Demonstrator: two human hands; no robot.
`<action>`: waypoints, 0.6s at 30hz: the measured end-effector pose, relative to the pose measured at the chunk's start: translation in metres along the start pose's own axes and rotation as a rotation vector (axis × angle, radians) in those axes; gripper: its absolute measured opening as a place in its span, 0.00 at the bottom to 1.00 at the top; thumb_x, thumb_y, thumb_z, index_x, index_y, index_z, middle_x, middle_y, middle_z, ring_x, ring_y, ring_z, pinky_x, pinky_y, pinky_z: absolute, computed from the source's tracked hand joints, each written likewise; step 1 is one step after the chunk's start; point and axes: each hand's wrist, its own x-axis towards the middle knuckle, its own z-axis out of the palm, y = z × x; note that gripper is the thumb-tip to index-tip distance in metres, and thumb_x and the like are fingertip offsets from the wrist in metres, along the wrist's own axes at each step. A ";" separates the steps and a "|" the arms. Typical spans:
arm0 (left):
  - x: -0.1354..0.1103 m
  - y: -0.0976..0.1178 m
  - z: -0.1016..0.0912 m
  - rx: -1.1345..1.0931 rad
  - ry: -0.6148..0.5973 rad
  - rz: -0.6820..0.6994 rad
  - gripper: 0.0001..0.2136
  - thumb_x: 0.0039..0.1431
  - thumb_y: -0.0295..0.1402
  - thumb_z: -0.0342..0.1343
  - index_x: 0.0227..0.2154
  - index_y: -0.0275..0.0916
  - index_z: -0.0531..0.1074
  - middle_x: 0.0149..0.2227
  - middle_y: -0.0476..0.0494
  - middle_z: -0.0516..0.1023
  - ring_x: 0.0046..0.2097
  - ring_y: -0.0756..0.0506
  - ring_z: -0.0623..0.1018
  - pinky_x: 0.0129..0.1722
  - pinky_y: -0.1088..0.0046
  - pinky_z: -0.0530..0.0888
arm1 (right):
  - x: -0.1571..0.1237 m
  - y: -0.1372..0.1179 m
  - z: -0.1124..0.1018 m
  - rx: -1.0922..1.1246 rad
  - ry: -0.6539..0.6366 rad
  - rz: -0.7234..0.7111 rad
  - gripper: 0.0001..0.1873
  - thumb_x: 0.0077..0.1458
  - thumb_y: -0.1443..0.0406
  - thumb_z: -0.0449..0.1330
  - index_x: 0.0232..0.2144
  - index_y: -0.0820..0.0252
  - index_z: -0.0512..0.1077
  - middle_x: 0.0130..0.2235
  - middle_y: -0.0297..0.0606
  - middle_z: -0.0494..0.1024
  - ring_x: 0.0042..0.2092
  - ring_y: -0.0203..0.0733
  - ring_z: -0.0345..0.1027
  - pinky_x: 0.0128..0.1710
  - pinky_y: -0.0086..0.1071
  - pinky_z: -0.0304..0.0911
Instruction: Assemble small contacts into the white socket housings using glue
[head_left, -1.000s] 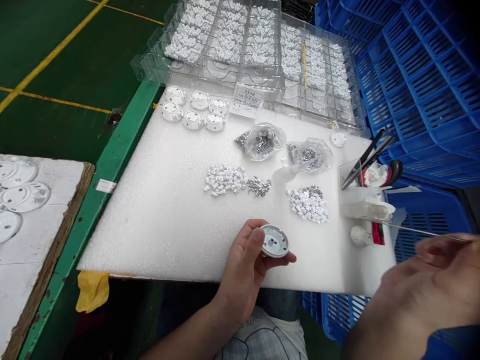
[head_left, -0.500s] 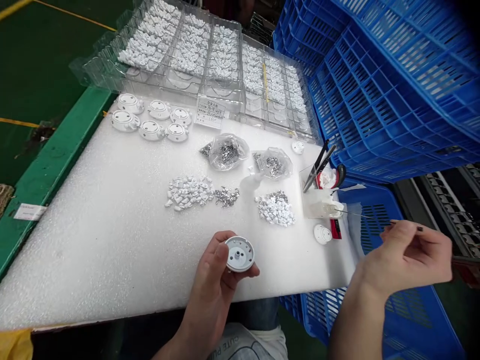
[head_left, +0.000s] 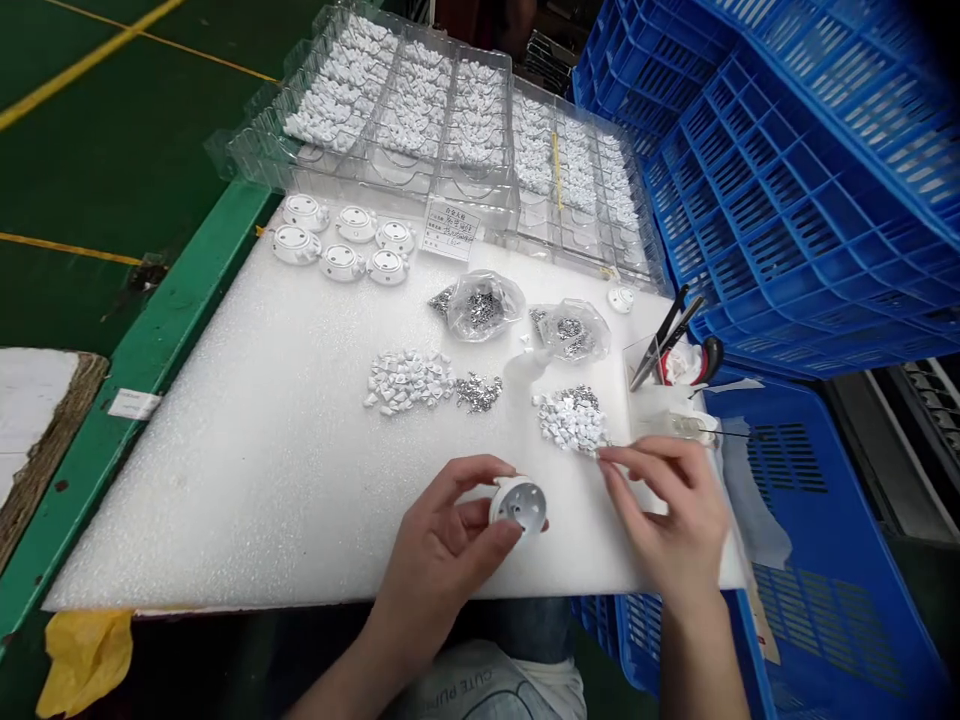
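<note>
Near the table's front edge, my left hand [head_left: 457,535] grips a round white plastic housing [head_left: 519,503] by its rim. Its hollow grey inside, with small holes, is turned up and tilted to the right. My right hand [head_left: 671,510] pinches thumb and forefinger together at the lower right edge of a pile of small white pieces [head_left: 570,420]. Whatever sits between those fingertips is too small to make out. Behind the right hand, a thin dark rod [head_left: 724,433] sticks out of a whitish container [head_left: 679,425].
Another white pile [head_left: 409,380] lies beside tiny metal parts [head_left: 478,392]. Behind are bags of metal parts [head_left: 486,305], several white housings [head_left: 296,243], a paper label [head_left: 450,230] and clear trays [head_left: 480,180]. Scissors [head_left: 664,340] stand at right, near blue crates [head_left: 750,180].
My right hand has let go of the thin rod and moved left to the white pile. My left hand has tilted the housing and shifted slightly right in view. The camera view has shifted.
</note>
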 end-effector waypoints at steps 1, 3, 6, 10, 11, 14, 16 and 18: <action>0.002 0.002 -0.003 0.073 -0.006 0.034 0.10 0.63 0.37 0.67 0.46 0.45 0.77 0.45 0.48 0.83 0.42 0.48 0.84 0.44 0.78 0.78 | 0.000 0.000 0.005 -0.018 -0.061 -0.035 0.07 0.60 0.72 0.65 0.40 0.57 0.79 0.40 0.37 0.71 0.36 0.35 0.68 0.33 0.31 0.65; 0.005 0.005 -0.008 0.196 -0.008 0.098 0.08 0.66 0.35 0.63 0.47 0.47 0.77 0.48 0.49 0.83 0.44 0.50 0.83 0.45 0.79 0.77 | -0.001 0.002 0.012 -0.060 -0.139 -0.059 0.07 0.61 0.71 0.64 0.42 0.57 0.79 0.41 0.38 0.68 0.37 0.35 0.67 0.32 0.32 0.64; 0.007 0.006 -0.007 0.295 0.005 0.161 0.08 0.66 0.29 0.61 0.46 0.47 0.78 0.47 0.51 0.84 0.46 0.52 0.82 0.47 0.82 0.76 | 0.000 0.008 0.018 -0.115 -0.189 -0.060 0.07 0.62 0.69 0.64 0.43 0.56 0.79 0.41 0.38 0.67 0.36 0.35 0.65 0.31 0.32 0.63; 0.007 0.004 -0.004 0.279 0.013 0.157 0.07 0.63 0.27 0.64 0.42 0.45 0.79 0.43 0.54 0.85 0.45 0.53 0.83 0.47 0.84 0.76 | 0.001 0.012 0.020 -0.146 -0.169 -0.119 0.07 0.61 0.68 0.66 0.42 0.54 0.79 0.41 0.37 0.67 0.34 0.34 0.62 0.29 0.31 0.61; 0.007 0.003 -0.003 0.260 0.016 0.154 0.07 0.63 0.28 0.65 0.42 0.45 0.79 0.44 0.54 0.85 0.45 0.53 0.83 0.46 0.84 0.77 | 0.002 0.012 0.020 -0.141 -0.154 -0.131 0.06 0.61 0.68 0.66 0.41 0.54 0.79 0.41 0.37 0.67 0.34 0.34 0.62 0.30 0.31 0.61; 0.006 0.002 -0.004 0.238 0.014 0.166 0.08 0.64 0.27 0.64 0.45 0.45 0.78 0.45 0.53 0.85 0.47 0.52 0.83 0.49 0.83 0.77 | 0.003 0.008 0.019 -0.060 -0.091 -0.104 0.07 0.60 0.70 0.66 0.41 0.55 0.79 0.40 0.37 0.69 0.36 0.35 0.65 0.32 0.31 0.63; 0.006 0.001 -0.006 0.260 0.006 0.188 0.09 0.65 0.26 0.63 0.45 0.44 0.77 0.45 0.53 0.86 0.48 0.52 0.83 0.51 0.82 0.77 | 0.001 0.003 0.017 0.093 -0.072 -0.017 0.08 0.61 0.71 0.65 0.41 0.54 0.78 0.41 0.38 0.72 0.40 0.37 0.69 0.35 0.31 0.64; 0.005 0.000 -0.007 0.282 0.000 0.193 0.08 0.65 0.26 0.62 0.44 0.44 0.76 0.45 0.52 0.85 0.48 0.52 0.83 0.52 0.81 0.77 | -0.001 -0.005 0.016 0.336 -0.077 0.130 0.08 0.62 0.71 0.63 0.42 0.54 0.76 0.41 0.37 0.76 0.42 0.38 0.72 0.37 0.31 0.66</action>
